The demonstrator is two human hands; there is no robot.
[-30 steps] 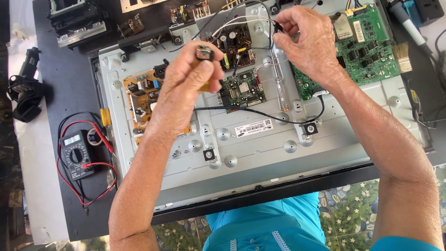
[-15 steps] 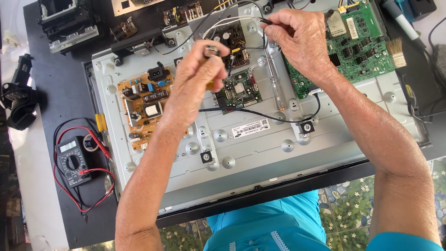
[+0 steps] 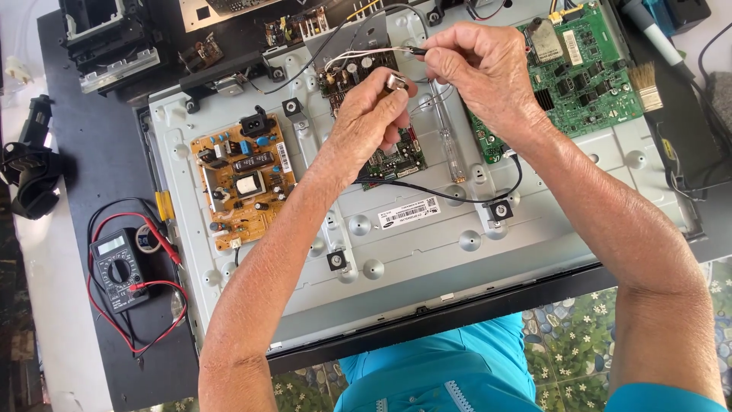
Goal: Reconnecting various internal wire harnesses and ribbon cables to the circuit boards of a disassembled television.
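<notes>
Left hand (image 3: 366,126) fingers are pinching a small metal part (image 3: 395,81); right hand (image 3: 484,72) fingers are gripping a thin wire (image 3: 366,53), above the opened panel (image 3: 427,252). Boards are sitting exposed; reassembly not begun.

Three circuit boards (image 3: 242,179), one multimeter (image 3: 118,268), one brush (image 3: 648,82)

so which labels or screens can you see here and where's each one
White rectangular sticker label with black barcode marks: on the grey metal back panel, just below the hands.
Narrow white label strip: along the right edge of the tan power board.
Small grey rectangular screen: at the top of the black multimeter, left of the panel.
</notes>
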